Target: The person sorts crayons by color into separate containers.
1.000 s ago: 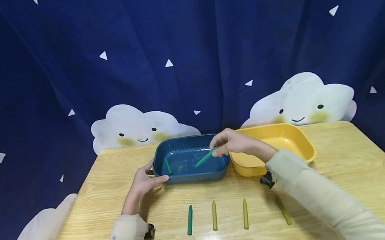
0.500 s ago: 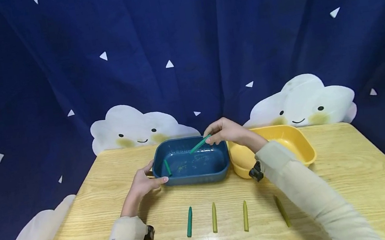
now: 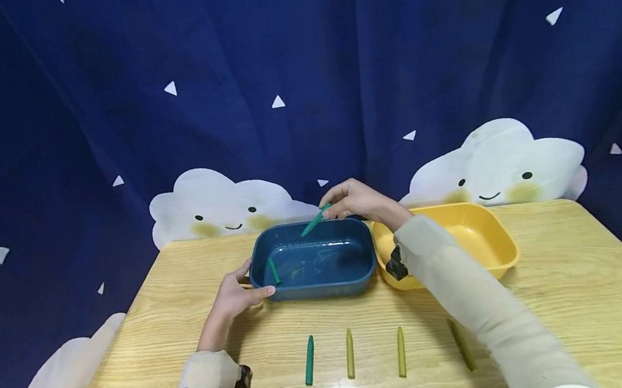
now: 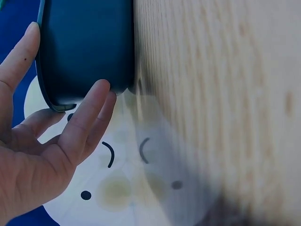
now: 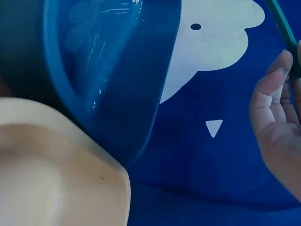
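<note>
Above the back rim of the blue plastic tub [image 3: 323, 291], my right hand [image 3: 360, 202] pinches a green crayon [image 3: 313, 223], its free end slanting down to the left. The right wrist view shows that crayon [image 5: 282, 21] only partly, at the edge. A second green crayon [image 3: 274, 271] lies inside the tub near its left end. My left hand [image 3: 237, 295] rests against the tub's left end, thumb on the front rim. In the left wrist view its fingers [image 4: 84, 122] are fairly straight and spread, touching the tub wall [image 4: 89, 52].
A yellow tub [image 3: 482, 234] stands right beside the blue one, partly behind my right forearm. Nearer me on the wooden table lie a green crayon [image 3: 309, 360] and yellowish crayons [image 3: 350, 354], [image 3: 401, 352], [image 3: 461, 344]. A dark blue curtain [image 3: 294, 60] hangs behind.
My right hand has moved up, back and slightly left with the green crayon, from over the tub's middle to above its back rim. The left hand stays at the tub.
</note>
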A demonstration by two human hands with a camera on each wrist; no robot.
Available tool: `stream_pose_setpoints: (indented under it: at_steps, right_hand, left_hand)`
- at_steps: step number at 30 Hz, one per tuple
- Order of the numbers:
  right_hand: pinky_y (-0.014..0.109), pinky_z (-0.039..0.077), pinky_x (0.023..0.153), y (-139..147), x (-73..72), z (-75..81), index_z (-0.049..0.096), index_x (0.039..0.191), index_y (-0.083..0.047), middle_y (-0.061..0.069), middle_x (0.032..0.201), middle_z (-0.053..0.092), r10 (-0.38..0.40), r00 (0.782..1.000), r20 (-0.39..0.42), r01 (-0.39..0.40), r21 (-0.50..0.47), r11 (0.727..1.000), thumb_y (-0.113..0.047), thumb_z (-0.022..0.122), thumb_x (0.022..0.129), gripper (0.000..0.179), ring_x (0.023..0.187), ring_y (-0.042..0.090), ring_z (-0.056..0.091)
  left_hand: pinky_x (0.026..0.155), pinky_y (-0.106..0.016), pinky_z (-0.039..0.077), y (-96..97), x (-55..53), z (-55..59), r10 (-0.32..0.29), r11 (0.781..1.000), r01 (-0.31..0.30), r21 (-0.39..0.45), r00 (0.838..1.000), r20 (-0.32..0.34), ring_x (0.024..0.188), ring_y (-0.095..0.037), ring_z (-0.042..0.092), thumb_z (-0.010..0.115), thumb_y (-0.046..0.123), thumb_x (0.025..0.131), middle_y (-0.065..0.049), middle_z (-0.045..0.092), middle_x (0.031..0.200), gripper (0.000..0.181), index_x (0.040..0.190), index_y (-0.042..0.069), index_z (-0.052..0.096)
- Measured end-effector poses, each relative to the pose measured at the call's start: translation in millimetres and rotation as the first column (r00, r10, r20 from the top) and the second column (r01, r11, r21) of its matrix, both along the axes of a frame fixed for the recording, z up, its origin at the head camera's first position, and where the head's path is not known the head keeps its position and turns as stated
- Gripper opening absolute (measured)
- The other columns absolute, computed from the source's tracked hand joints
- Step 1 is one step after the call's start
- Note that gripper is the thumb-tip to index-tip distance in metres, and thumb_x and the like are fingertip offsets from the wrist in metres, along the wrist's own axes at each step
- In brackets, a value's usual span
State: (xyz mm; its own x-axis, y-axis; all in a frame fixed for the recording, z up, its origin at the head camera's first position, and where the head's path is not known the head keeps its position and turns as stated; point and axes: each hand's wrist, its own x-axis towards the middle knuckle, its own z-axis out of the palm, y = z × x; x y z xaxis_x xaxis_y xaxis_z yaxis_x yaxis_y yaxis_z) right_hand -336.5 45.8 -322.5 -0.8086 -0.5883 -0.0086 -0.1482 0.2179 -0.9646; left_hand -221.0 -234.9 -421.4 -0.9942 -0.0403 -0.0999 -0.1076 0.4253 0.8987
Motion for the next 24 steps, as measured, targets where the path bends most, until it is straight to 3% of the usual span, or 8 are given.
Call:
stream_pose_setpoints:
  at_steps: [5,11,19,24]
  right_hand:
    - [0.023,0.047,0.057,-12.6,-11.5,-6.4,0.062,0.100,0.011,0.007,0.073,0.063,-0.006,0.999,0.045,0.008,-0.041,0.999,0.004,0.065,0.080,0.022,0.069,0.027,0.057]
    - [0.026,0.048,0.059,-27.9,-24.8,-17.8,0.057,0.108,0.016,0.006,0.075,0.062,0.015,0.997,0.074,-0.008,-0.091,0.996,0.004,0.065,0.080,0.031,0.063,0.017,0.054]
    - [0.023,0.040,0.051,-43.9,-38.3,-29.7,0.056,0.112,0.014,0.007,0.074,0.061,0.030,0.995,0.095,-0.020,-0.105,0.994,0.004,0.062,0.082,0.032,0.057,0.015,0.048]
    - [0.024,0.047,0.057,-55.3,-47.5,-40.1,0.056,0.114,0.011,0.006,0.078,0.063,0.004,0.989,0.146,0.009,-0.091,0.996,0.002,0.065,0.081,0.036,0.064,0.016,0.055]
  left_hand:
    - [0.066,-0.037,0.054,-2.1,0.3,1.0,0.004,1.000,-0.004,-0.010,1.000,-0.003,0.082,-0.023,0.059,0.078,0.015,0.073,-0.028,0.048,0.114,0.086,0.143,0.006,0.028]
    - [0.065,-0.037,0.054,-4.8,0.9,1.8,0.001,1.000,-0.001,-0.017,1.000,-0.003,0.082,-0.023,0.059,0.077,0.014,0.073,-0.028,0.048,0.114,0.085,0.143,0.005,0.028]
    - [0.064,-0.037,0.054,-2.6,-0.3,2.4,0.012,1.000,-0.012,-0.007,1.000,0.002,0.080,-0.023,0.059,0.078,0.013,0.072,-0.026,0.052,0.109,0.085,0.142,0.006,0.030]
    - [0.065,-0.038,0.053,-0.2,-2.6,1.5,-0.001,1.000,0.001,-0.004,1.000,0.013,0.080,-0.022,0.059,0.078,0.013,0.072,-0.026,0.051,0.112,0.086,0.143,0.007,0.029]
